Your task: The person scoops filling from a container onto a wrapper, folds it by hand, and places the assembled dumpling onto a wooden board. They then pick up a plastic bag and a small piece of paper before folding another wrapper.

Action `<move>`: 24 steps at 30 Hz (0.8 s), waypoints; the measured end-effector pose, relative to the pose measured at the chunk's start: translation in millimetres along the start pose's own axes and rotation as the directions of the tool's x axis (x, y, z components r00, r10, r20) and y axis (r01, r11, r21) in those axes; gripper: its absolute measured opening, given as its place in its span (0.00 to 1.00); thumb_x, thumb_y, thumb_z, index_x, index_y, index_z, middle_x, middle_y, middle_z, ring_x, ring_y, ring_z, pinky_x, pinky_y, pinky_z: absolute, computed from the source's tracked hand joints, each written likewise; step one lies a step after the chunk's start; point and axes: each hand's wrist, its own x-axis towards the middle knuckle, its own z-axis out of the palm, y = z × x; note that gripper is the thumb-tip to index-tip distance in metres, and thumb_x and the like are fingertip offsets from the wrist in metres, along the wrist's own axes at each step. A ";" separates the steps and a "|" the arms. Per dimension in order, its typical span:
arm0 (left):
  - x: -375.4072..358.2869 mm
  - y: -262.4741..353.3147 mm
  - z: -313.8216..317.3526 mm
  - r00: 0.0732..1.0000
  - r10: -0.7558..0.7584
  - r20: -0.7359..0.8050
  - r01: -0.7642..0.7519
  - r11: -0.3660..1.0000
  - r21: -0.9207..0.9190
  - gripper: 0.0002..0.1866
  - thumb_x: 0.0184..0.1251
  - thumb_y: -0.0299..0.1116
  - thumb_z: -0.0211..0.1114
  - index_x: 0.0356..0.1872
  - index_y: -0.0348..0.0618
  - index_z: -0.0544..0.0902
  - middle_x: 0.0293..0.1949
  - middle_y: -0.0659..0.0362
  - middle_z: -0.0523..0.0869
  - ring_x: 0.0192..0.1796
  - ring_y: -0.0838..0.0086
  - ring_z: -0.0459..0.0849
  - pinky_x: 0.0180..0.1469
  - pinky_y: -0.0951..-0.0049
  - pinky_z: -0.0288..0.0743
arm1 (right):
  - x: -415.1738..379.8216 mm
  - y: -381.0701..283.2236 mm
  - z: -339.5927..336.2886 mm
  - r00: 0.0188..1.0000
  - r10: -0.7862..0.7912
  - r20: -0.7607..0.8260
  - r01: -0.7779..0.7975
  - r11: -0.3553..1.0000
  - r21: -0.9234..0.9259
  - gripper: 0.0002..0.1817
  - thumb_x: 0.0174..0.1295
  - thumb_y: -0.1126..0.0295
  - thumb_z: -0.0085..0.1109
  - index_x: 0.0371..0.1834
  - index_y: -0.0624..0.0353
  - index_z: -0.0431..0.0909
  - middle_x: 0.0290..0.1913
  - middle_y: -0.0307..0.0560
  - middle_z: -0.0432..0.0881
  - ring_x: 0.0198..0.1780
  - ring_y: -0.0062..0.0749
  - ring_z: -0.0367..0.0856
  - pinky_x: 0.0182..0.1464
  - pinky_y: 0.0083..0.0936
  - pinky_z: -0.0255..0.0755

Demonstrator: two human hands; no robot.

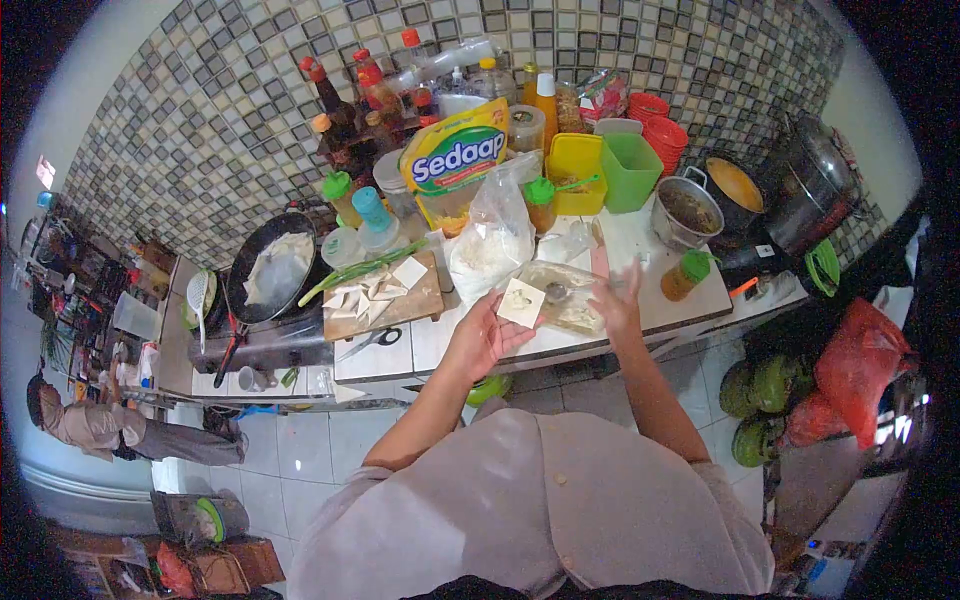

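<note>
My left hand [484,340] holds a square dumpling wrapper [533,309] on its fingers, palm up, with a small dab of filling at its middle. My right hand [622,308] is at the right edge of a clear rectangular container [583,322], fingers apart and apparently holding nothing. Pale filling is smeared inside that container. A wooden board [390,313] to the left bears folded wrapper pieces [350,303], a stack of square wrappers [409,272] and green onion stalks [352,270]. Behind my left hand stands a plastic bag of white powder [487,258].
A black pan [235,290] sits on the stove at left. Scissors [372,342] lie by the board. Bottles, a Sedaap packet [455,158] and a green container [628,172] line the wall. A metal pot [688,212] stands right. Another person [90,415] is at far left.
</note>
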 end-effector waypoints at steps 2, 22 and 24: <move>-2.6 4.6 -2.9 1.000 0.000 -0.014 0.002 0.996 0.085 0.23 0.74 0.39 0.47 0.63 0.33 0.63 0.54 0.45 0.78 0.53 0.58 0.82 0.53 0.63 0.79 | -10.2 -10.3 18.9 0.908 -0.417 0.052 0.410 0.854 -0.321 0.38 0.54 0.74 0.63 0.69 0.56 0.56 0.67 0.60 0.59 0.66 0.52 0.64 0.62 0.41 0.65; -31.1 71.1 -59.9 0.977 -0.088 0.193 -0.077 0.700 0.710 0.15 0.74 0.34 0.47 0.54 0.38 0.75 0.42 0.58 0.83 0.47 0.73 0.83 0.50 0.74 0.75 | -63.6 -6.2 134.3 0.620 -0.516 0.591 0.777 0.302 -0.552 0.09 0.49 0.75 0.66 0.34 0.50 0.85 0.52 0.48 0.77 0.54 0.44 0.76 0.53 0.37 0.71; -38.2 82.8 -72.5 0.977 -0.066 0.202 -0.116 0.634 0.765 0.16 0.74 0.29 0.45 0.56 0.37 0.74 0.40 0.58 0.82 0.42 0.74 0.82 0.49 0.75 0.74 | -63.2 3.2 149.9 0.715 -0.428 0.553 0.693 0.539 -0.479 0.06 0.53 0.74 0.66 0.33 0.52 0.85 0.53 0.49 0.77 0.53 0.39 0.78 0.50 0.31 0.75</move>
